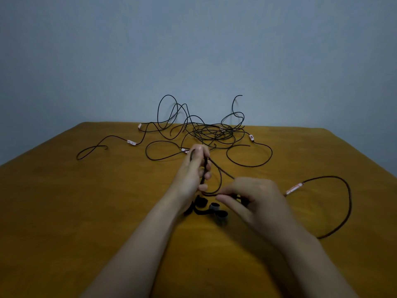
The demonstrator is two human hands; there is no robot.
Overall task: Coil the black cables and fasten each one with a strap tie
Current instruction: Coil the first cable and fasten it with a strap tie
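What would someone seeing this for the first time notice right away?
At the centre, the left hand grips a looped black cable and the right hand pinches its loop. Behind them a tangle of black cables sprawls over the far end of the table; dark strap ties lie beneath the hands.

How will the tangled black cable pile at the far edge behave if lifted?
Probably springy rather than limp: several loops of the cable pile stand up off the table unsupported. Likely light, being thin. Lifting one strand would probably drag the rest, since the loops cross each other.
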